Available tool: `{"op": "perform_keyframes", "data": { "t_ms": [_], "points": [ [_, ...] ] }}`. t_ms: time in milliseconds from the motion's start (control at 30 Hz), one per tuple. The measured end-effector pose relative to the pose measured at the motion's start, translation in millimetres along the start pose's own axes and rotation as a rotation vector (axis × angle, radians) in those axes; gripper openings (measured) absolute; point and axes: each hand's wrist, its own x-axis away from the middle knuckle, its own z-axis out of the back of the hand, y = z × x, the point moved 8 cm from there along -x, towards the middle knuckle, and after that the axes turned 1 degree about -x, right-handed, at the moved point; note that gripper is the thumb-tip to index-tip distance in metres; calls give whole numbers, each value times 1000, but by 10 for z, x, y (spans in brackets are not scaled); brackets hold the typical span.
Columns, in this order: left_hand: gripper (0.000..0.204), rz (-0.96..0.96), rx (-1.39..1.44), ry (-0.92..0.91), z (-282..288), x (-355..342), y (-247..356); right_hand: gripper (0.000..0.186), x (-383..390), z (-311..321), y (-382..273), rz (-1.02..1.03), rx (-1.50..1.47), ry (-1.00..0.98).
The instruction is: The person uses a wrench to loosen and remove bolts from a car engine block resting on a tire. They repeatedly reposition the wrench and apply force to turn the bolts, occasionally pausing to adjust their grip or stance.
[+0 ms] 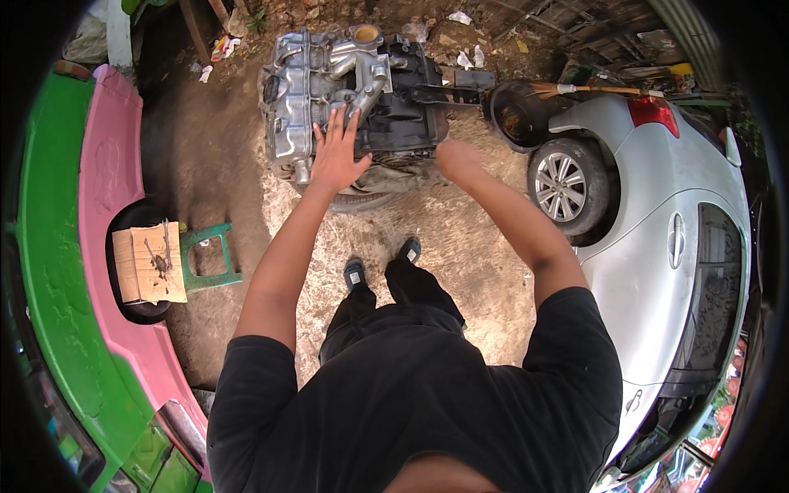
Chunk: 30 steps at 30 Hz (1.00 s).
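A large metal engine assembly (292, 123), silver at its left and dark at its right, sits over a tyre (362, 200) at the top middle. My left hand (334, 152) rests with spread fingers on the engine's silver pipework and front face. My right hand (460, 161) is curled at the lower right corner of the engine's dark housing; its fingertips and anything they grip are hidden.
A silver car (649, 304) stands on the right. Green and pink car bodywork (115, 140) lines the left, beside a green stool (209, 279) and cardboard (144, 267) with thin metal items on it. A black bucket (518, 127) and brooms (604, 89) are at the upper right.
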Motion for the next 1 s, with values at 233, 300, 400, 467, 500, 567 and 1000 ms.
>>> {"op": "perform_keyframes", "data": {
  "t_ms": [233,300,400,467,500,567,1000],
  "points": [
    [95,-4,-28,-8,13,7,16,23,-256,-21,200,-22,-66,43],
    [95,-1,-31,-10,13,7,16,22,-335,-82,441,-14,-83,8],
    [95,-3,-26,3,14,5,21,23,-422,-255,729,34,-35,-22],
    [96,-3,-20,4,5,-5,19,27,-438,-386,884,98,-101,-1],
    [97,-4,-18,3,-3,-6,22,29,-422,-468,940,134,-139,10],
    [98,12,-15,-8,-26,-13,14,34,-404,-631,1044,123,-259,18],
    [101,8,-15,32,-29,-35,34,23,-213,-415,712,138,-189,97]
  ]
}}
